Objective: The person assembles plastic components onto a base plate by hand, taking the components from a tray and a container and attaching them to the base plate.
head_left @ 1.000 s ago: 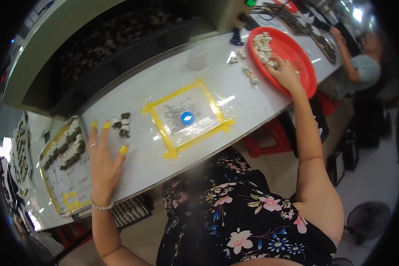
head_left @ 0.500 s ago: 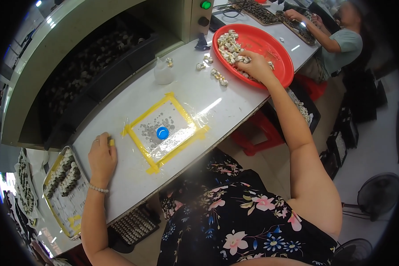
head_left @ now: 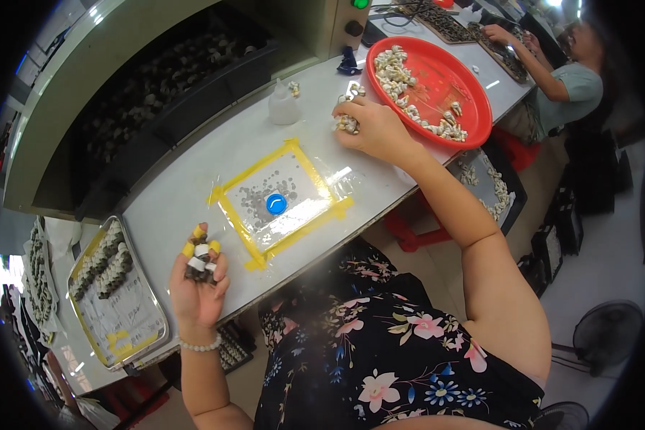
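Note:
My left hand (head_left: 196, 301) is turned palm up near the front edge of the table, its curled fingers around several small dark-and-white pieces (head_left: 201, 268). Yellow covers sit on its fingertips. Just left of the red tray (head_left: 473, 89), my right hand (head_left: 381, 135) is closed on small white pieces (head_left: 347, 124), some showing between its fingers and the tabletop. More white pieces (head_left: 394, 72) lie along the left and front sides of that tray. Between my hands, yellow tape frames a clear sheet (head_left: 304, 190) with grey spots, and a round blue cap (head_left: 276, 204) rests on it.
A white squeeze bottle (head_left: 284, 107) stands behind the taped sheet. At left, a metal tray (head_left: 132, 326) holds rows of dark-and-white pieces. A machine opening with a dark bin (head_left: 193, 107) borders the table's back. A co-worker (head_left: 570, 89) handles pieces at the far right.
My right hand has left the red tray, moving left onto the table with white pieces. My left hand has turned palm up, showing dark-and-white pieces in it. The view has shifted slightly.

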Motion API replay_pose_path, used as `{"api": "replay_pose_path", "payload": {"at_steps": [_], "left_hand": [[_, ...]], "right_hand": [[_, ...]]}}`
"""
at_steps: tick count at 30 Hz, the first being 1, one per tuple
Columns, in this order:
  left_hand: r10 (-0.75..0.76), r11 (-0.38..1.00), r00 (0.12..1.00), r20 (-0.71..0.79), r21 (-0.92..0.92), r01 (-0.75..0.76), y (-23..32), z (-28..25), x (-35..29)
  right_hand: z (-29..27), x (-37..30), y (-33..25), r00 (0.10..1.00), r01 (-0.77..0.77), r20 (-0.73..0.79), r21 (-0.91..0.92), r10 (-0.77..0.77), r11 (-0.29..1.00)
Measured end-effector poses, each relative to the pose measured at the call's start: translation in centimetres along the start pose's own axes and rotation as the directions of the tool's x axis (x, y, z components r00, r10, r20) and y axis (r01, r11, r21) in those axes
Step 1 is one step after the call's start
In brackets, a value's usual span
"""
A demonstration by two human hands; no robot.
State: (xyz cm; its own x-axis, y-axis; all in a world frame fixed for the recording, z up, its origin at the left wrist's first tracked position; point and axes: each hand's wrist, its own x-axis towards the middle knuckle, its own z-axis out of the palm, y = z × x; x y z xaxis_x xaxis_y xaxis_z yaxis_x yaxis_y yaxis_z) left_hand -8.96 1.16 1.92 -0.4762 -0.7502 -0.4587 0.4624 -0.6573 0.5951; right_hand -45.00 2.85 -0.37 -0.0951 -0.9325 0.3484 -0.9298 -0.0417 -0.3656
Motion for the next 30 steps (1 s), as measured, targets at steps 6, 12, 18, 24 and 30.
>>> {"api": "replay_pose_path", "payload": {"at_steps": [6, 12, 18, 24, 30], "left_hand": [[-0.052, 0.969, 0.993, 0.103, -0.234, 0.075, -2.6, -1.0, 0.1], [-0.028, 0.960, 0.994, 0.108, -0.273, 0.056, -3.9, -0.7, 0.3], [0.040, 0.981, 0.985, 0.169, -0.196, -0.006, -4.4, -0.4, 0.7], [0.055, 0.956, 0.969, 0.242, -0.292, 0.018, -5.2, -1.4, 0.6], [0.083, 0.957, 0.973, 0.215, -0.290, -0.017, -5.4, -0.8, 0.7]], "right_hand": [[0.0, -0.1, -1.3, 0.996, 0.076, 0.057, -0.173, -0.067, 0.982], [-0.1, 0.1, -1.7, 0.963, 0.255, 0.002, -0.343, -0.271, 0.904], [0.3, 0.8, -1.8, 0.955, 0.291, 0.048, -0.314, -0.291, 0.904], [0.3, 0.3, -4.1, 0.948, 0.296, -0.103, -0.069, -0.302, 0.953], [2.0, -2.1, -6.7, 0.976, 0.175, 0.061, 0.352, -0.209, 0.919]]}}
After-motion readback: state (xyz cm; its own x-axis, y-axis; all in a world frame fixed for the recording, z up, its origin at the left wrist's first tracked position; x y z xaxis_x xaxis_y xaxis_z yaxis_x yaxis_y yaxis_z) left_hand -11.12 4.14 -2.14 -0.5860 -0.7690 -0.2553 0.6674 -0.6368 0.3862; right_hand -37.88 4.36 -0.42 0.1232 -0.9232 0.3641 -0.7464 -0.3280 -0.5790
